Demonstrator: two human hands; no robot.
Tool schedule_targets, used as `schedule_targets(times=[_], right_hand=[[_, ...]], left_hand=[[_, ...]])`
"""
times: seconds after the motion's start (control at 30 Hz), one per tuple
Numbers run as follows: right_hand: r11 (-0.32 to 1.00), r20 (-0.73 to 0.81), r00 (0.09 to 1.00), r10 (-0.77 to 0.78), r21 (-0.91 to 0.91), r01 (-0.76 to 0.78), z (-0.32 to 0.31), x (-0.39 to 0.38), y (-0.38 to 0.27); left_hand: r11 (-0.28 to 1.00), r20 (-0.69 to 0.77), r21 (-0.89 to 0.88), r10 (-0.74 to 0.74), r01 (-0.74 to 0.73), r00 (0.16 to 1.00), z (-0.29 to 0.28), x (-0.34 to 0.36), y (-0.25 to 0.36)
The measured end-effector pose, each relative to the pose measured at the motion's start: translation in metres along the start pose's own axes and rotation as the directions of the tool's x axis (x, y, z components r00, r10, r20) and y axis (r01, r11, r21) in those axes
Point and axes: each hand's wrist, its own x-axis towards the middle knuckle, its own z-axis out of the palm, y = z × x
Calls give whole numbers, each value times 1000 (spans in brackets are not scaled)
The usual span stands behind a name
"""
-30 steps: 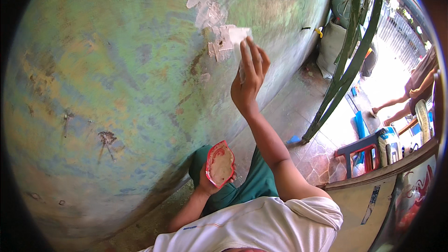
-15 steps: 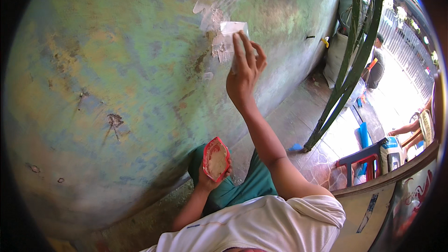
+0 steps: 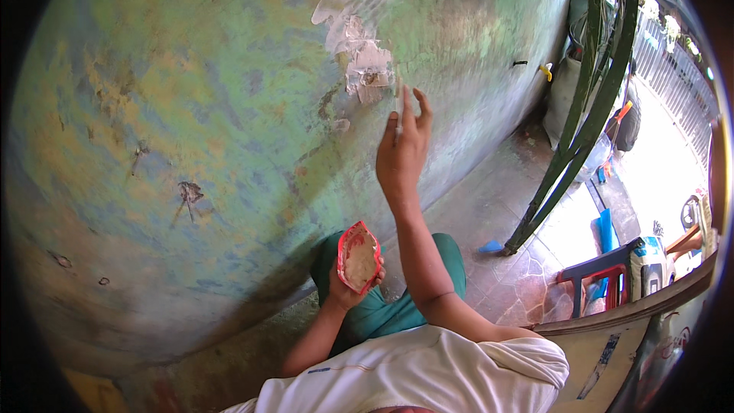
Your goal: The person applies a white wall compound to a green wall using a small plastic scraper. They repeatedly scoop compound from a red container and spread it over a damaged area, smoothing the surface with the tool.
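Observation:
My left hand point(image 3: 339, 291) holds a red-rimmed container point(image 3: 359, 257) of beige paste low in front of me, over my green-clad legs. My right hand point(image 3: 401, 153) is raised by the mottled green wall point(image 3: 222, 107), just below a patch of rough pale paste point(image 3: 367, 61). It grips a thin pale scraper point(image 3: 399, 92), seen edge-on and largely hidden by the fingers; whether it touches the wall I cannot tell. Smaller damaged spots point(image 3: 189, 193) mark the wall at left.
Long dark green poles point(image 3: 566, 153) slant at right before a pale sack point(image 3: 558, 88). A plastic stool point(image 3: 581, 275), a printed bag point(image 3: 648, 268) and a blue roll point(image 3: 605, 233) stand lower right, near a wooden-edged board point(image 3: 596, 352). A railing point(image 3: 673, 84) lies beyond.
My right hand has moved down from the upper patch, and the scraper has turned from face-on to edge-on. A co-worker at far right has mostly gone out of view.

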Motion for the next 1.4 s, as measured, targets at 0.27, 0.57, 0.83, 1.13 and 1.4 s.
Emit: schedule_targets(times=[0.27,0.57,0.83,1.13,1.4], right_hand=[[995,66,995,-72,77,67,22,3,-76],[992,-207,976,63,119,-39,12,17,-50],[944,-74,995,69,326,-41,-30,33,15],[936,270,963,1,338,-96,-55,119,11],[812,-12,855,-519,305,498,-54,124,-3]], left_hand=[[956,-402,106,293,-273,868,31,4,-16],[955,-197,279,163,-104,967,15,-5,-6],[996,-1,67,50,-50,999,5,-5,-5],[995,-27,91,45,-42,999,6,-2,-3],[992,-11,93,88,-87,996,11,1,-8]])
